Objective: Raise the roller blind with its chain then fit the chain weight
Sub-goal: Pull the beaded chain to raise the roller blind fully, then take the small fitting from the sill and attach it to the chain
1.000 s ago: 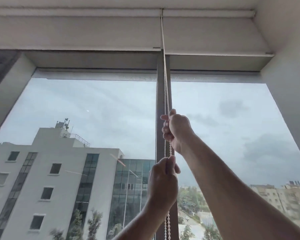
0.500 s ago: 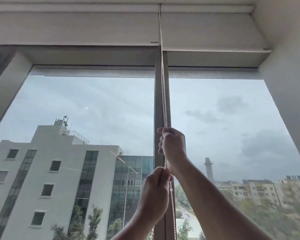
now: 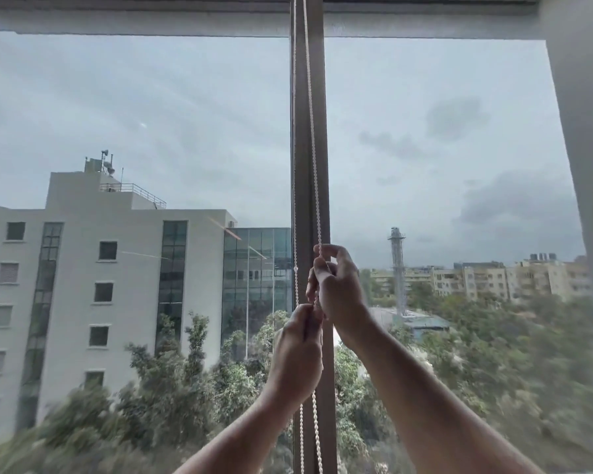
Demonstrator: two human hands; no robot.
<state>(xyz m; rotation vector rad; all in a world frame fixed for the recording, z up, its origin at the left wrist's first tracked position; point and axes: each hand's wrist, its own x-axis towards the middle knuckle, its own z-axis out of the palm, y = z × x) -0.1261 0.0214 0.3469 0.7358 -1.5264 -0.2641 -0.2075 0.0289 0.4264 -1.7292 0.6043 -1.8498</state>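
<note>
Both hands are closed on the bead chain [image 3: 315,200], which hangs in two strands in front of the dark window post [image 3: 310,131] that divides the two panes. The right hand [image 3: 336,285] is the upper one, its fingers [image 3: 326,249] curled and pinched together on the right strand where it comes down from the top of the view. The left hand [image 3: 298,350] sits just below, touching the right, wrapped in a fist around the chain; both strands come out under it and run off the bottom edge. Whether the left fist holds one strand or both cannot be told, as the fingers hide it. The glass is uncovered across everything visible, with the grey building [image 3: 100,285] and the tower [image 3: 396,268] plain through it, and no blind fabric reaches down past the window frame [image 3: 134,25] at the top. By that, the raising looks largely done or close to it, though the roller itself is out of view, so how much is left to wind is uncertain. The chain weight is nowhere to be seen, and the bottom loop of the chain is out of view too, so fitting it appears wholly still to do.
</note>
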